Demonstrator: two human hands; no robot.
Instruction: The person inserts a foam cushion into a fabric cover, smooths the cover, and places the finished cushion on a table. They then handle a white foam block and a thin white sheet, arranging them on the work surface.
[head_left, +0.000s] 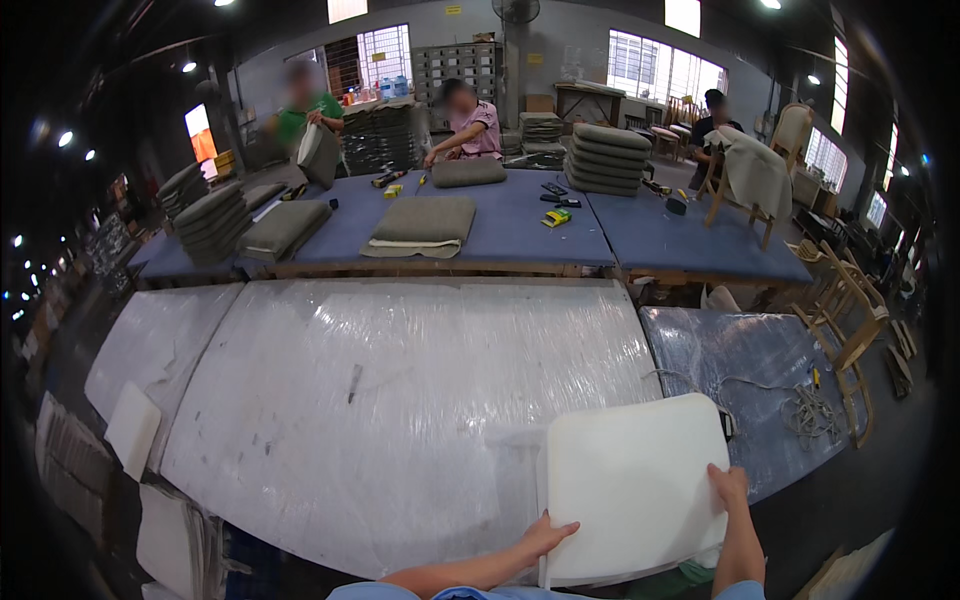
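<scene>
A white, square seat pad (637,480) with rounded corners lies at the near right of the plastic-covered table, close to my body. My left hand (548,537) grips its left edge near the front corner, with the thumb on top and the other fingers mostly hidden at the side. On the opposite edge, my right hand (730,484) holds the pad, its thumb over the top and its remaining fingers around the side. Beneath the left edge of the pad shows a thin pale layer, which I cannot make out clearly.
Plastic film covers the near table (400,380); a tangle of cord (810,412) lies to the right. Grey cushions (425,222) and a cushion stack (608,158) sit on the blue table (520,215). White pads (133,430) stand at left. Several people work beyond.
</scene>
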